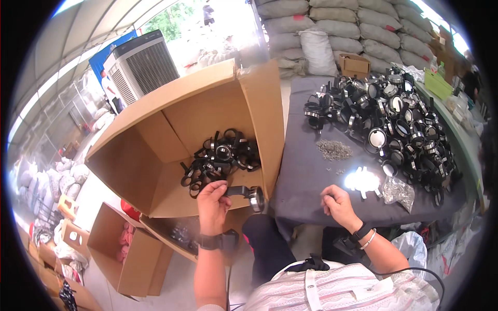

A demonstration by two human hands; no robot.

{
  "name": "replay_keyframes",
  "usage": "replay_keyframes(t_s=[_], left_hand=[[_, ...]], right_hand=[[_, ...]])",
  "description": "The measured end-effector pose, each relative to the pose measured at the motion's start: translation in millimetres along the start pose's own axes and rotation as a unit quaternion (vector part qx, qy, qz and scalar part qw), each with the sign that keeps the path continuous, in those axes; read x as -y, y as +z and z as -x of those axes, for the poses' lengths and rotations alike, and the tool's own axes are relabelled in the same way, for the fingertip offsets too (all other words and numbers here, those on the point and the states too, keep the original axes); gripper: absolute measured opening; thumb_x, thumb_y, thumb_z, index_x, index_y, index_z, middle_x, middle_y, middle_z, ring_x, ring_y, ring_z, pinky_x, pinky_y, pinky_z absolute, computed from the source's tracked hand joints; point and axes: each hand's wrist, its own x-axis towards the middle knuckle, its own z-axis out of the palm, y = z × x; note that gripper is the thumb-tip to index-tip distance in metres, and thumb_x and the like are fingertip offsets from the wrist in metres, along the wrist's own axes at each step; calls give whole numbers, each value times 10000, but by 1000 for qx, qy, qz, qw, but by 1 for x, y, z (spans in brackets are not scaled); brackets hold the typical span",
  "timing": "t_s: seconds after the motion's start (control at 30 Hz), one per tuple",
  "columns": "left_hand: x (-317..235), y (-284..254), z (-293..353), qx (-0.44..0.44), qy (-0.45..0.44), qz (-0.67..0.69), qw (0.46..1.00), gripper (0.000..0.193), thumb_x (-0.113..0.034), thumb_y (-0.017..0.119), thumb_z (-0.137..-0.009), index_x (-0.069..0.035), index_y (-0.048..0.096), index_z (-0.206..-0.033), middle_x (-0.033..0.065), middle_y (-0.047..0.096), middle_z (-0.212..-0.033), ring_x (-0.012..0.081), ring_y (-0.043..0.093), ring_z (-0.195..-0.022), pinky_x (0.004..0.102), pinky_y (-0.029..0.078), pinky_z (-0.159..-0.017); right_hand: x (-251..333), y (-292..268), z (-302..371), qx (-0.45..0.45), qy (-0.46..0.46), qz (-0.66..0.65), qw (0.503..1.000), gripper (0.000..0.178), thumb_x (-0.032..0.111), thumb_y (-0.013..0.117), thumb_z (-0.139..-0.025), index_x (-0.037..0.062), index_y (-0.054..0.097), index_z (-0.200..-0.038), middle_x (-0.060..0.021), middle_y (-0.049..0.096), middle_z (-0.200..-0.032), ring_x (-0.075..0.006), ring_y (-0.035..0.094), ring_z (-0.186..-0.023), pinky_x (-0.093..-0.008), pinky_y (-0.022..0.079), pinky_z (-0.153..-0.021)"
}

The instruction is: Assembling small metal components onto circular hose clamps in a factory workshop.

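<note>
My left hand [212, 199] pinches the black handle of a round part with a silver rim [254, 199], held at the front edge of a large cardboard box [171, 111]. Inside the box lies a heap of similar black-handled round parts [223, 155]. Over the near edge of the dark-covered table [306, 179] is my right hand [336, 203], fingers curled together; whatever they hold, if anything, is too small to make out. Farther up the table is a pile of small metal pieces [334, 150]. Overexposed white pieces [363, 181] and a clear plastic bag [398, 194] lie right of that hand.
A large mound of black-and-silver round parts [394, 119] covers the table's far and right side. Lower left stands a smaller cardboard box [116, 249] with pink items. Stacked sacks [337, 26] line the back, and a grey air cooler [142, 67] stands behind the large box.
</note>
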Motion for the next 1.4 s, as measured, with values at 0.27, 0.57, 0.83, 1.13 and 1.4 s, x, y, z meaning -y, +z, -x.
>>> replay_keyframes(t_s=[0.27, 0.57, 0.83, 1.13, 1.4], left_hand=[[79, 104, 40, 130, -95, 128, 979, 119, -3, 572, -864, -24, 581, -981, 77, 634, -818, 199, 647, -642, 270, 518, -558], [132, 147, 43, 157, -43, -100, 982, 320, -46, 614, -833, -56, 478, -1122, 17, 600, -752, 68, 517, -594, 225, 427, -515], [155, 153, 23, 216, 55, -183, 958, 332, -85, 561, -880, -59, 558, -1212, -10, 575, -852, 33, 502, -632, 179, 423, -492], [153, 151, 27, 234, 100, -170, 952, 362, -67, 575, -874, -45, 550, -1234, -30, 552, -847, 17, 469, -629, 168, 396, -490], [154, 150, 30, 231, 106, -149, 955, 415, -11, 628, -807, -16, 553, -1215, -2, 560, -882, 24, 503, -687, 171, 439, -645]], right_hand=[[38, 36, -5, 43, 113, -63, 991, 175, 172, 621, -881, 6, 648, -930, 30, 540, -619, -32, 418, -475, -189, 313, -408], [8, 4, -11, 9, 125, -82, 989, 108, 77, 644, -819, 31, 578, -748, 27, 483, -588, -40, 442, -476, -213, 302, -404], [-3, -42, 10, -37, -70, 321, 944, 290, 145, 680, -743, -1, 614, -985, -181, 633, -778, -320, 636, -738, -384, 497, -669], [45, -143, 16, -107, -20, 634, 766, 137, 60, 650, -697, 25, 620, -826, -169, 630, -821, -361, 613, -802, -452, 492, -697], [35, -146, 25, -79, -5, 680, 729, 180, 96, 695, -684, 15, 612, -822, -177, 609, -844, -367, 612, -783, -451, 497, -671]])
